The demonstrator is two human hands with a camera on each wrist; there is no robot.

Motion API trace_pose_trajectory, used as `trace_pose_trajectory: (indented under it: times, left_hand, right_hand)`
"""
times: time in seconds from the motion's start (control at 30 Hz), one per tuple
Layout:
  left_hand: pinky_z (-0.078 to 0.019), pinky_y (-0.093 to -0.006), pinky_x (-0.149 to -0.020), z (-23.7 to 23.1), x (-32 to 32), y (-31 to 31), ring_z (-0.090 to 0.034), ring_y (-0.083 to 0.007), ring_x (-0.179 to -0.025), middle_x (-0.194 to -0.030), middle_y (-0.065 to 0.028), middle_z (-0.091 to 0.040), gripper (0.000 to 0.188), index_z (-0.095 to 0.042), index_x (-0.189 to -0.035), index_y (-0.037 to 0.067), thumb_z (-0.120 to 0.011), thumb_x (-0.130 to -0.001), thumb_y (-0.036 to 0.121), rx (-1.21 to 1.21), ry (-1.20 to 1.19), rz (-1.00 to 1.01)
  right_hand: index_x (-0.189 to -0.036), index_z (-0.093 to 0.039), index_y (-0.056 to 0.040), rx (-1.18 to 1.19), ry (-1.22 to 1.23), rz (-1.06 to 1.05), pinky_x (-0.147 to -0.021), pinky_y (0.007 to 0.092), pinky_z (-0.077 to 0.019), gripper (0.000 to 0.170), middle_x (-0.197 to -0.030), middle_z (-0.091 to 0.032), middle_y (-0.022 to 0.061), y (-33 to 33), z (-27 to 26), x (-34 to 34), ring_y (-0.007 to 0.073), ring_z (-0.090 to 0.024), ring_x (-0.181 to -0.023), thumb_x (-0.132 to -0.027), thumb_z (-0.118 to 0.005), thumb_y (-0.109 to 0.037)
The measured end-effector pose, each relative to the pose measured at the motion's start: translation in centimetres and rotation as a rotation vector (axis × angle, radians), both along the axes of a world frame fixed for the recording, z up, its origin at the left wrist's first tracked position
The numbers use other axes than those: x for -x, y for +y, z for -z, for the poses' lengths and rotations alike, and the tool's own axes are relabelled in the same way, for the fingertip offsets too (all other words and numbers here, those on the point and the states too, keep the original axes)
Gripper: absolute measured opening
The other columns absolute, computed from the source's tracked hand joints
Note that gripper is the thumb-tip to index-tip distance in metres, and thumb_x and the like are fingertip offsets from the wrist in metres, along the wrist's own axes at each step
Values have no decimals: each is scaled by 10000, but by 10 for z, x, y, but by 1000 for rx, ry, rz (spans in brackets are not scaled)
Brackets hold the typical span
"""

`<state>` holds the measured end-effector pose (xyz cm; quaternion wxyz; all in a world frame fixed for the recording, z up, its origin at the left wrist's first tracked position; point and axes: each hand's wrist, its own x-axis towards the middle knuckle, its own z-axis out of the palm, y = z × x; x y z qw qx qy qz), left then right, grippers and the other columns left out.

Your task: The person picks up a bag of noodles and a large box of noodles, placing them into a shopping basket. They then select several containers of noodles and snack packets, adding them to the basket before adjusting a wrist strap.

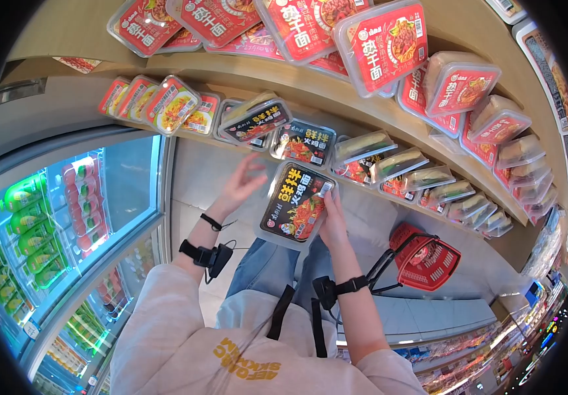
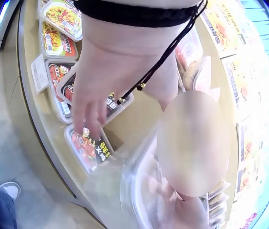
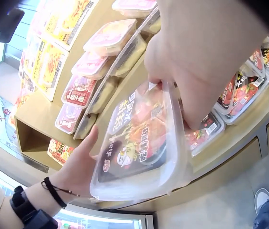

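A clear plastic tray with a black printed label (image 1: pixel 295 203) is held up in front of the body, its right edge gripped by the right hand (image 1: pixel 334 220). In the right wrist view that hand (image 3: pixel 191 62) pinches the tray (image 3: pixel 137 138) between thumb and fingers. The left hand (image 1: pixel 241 187) is off the tray's left side in the head view, fingers spread and slightly bent, holding nothing. Seen from the left wrist, the left hand (image 2: pixel 110 76) has its fingers over black-labelled packs (image 2: pixel 89 148) on the shelf.
Red packs (image 1: pixel 389 46) fill the upper shelf, and more black packs (image 1: pixel 303 143) line the lower one. A red basket (image 1: pixel 429 263) is at the right. To the left is a lit fridge (image 1: pixel 126 174) with bottles.
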<state>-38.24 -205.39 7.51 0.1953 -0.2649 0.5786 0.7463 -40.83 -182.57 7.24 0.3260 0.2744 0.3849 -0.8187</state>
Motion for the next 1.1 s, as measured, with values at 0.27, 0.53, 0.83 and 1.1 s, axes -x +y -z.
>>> trace_pose_trajectory:
  times: [0.27,0.53,0.83,1.1]
  left_hand:
    - [-458,-310,-749,-8,7,18,-578,-226,-876,-993,-154,-571,674,-352,-1237,42,-699,-682,204,337,27,266]
    - [-438,-361,-811,19,94,32,-535,-344,-947,-1019,-205,-560,620,-439,-1157,15,-723,-620,139,1024,160,304]
    - [-433,-370,-806,72,106,54,-516,-334,-925,-1002,-168,-512,550,-479,-1109,62,-706,-608,59,974,379,276]
    - [-349,-379,-879,33,77,43,-426,-318,-1014,-1073,-155,-444,495,-448,-1120,48,-671,-686,127,1239,463,-126]
  right_hand:
    - [-1345,-140,-89,-197,321,-264,-948,319,-317,552,-1319,-297,124,-6,4,6,224,-361,-1170,-882,-438,-114]
    - [-1299,-273,-59,-154,249,-427,-944,320,-325,538,-1298,-327,117,26,-1,-29,227,-368,-1168,-824,-519,-118]
    - [-1193,-404,-73,-139,211,-466,-912,309,-344,406,-1245,-391,67,46,-3,-52,229,-352,-1186,-805,-521,-52]
    - [-1153,-432,-63,-245,277,-461,-850,296,-409,384,-1180,-441,71,61,7,-54,212,-427,-1116,-785,-527,-12]
